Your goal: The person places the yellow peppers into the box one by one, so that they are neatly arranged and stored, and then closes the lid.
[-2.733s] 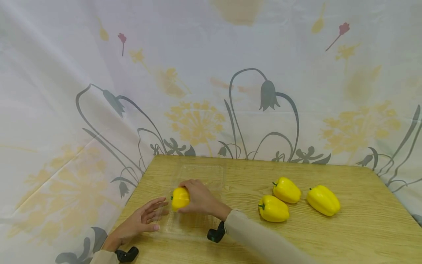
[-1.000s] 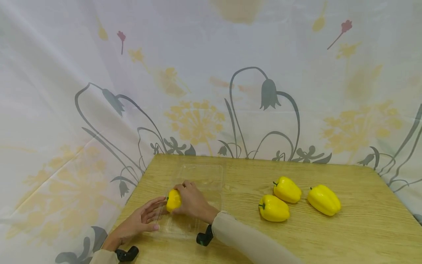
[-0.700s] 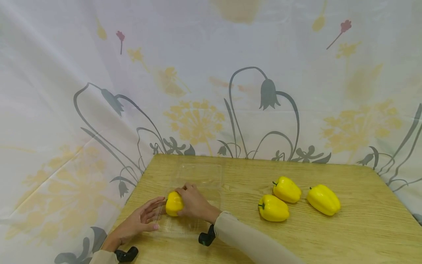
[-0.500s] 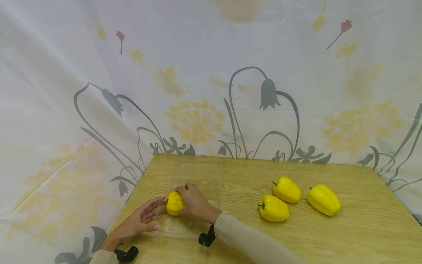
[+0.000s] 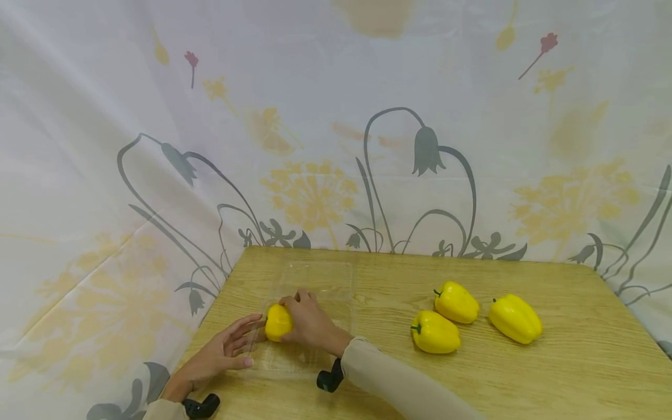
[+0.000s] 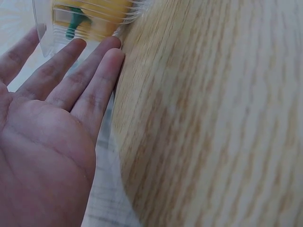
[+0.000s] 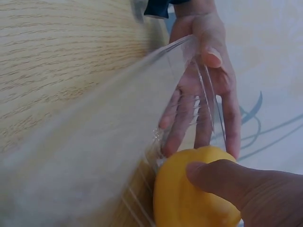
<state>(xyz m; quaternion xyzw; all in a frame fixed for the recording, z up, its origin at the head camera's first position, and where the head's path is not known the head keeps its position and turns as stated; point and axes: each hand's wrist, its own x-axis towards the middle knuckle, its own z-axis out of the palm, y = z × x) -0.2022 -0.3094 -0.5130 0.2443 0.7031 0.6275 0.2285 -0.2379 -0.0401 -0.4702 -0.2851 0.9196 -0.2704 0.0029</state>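
Observation:
A yellow bell pepper [image 5: 278,323] with a green stem lies on its side inside a clear plastic clamshell container [image 5: 301,364], close to its left wall. My right hand [image 5: 310,324] grips it from the right; in the right wrist view the thumb presses on the pepper [image 7: 189,189]. My left hand [image 5: 228,347] stands at the container's left side, fingers straight. In the left wrist view its fingertips [image 6: 111,54] are right by the ribbed clear wall [image 6: 128,16], with the pepper's green stem showing through the plastic.
To the right on the wooden table [image 5: 378,373] lie three more yellow bell peppers: one at the back [image 5: 457,302], one nearer [image 5: 436,332] and one farther right [image 5: 515,318]. The container's clear lid [image 5: 320,274] lies folded back behind it. A flower-patterned curtain [image 5: 336,116] hangs behind the table.
Since the earliest frame my right hand has moved the bell pepper left toward the container's left wall. Over the last half second both hands stay nearly still.

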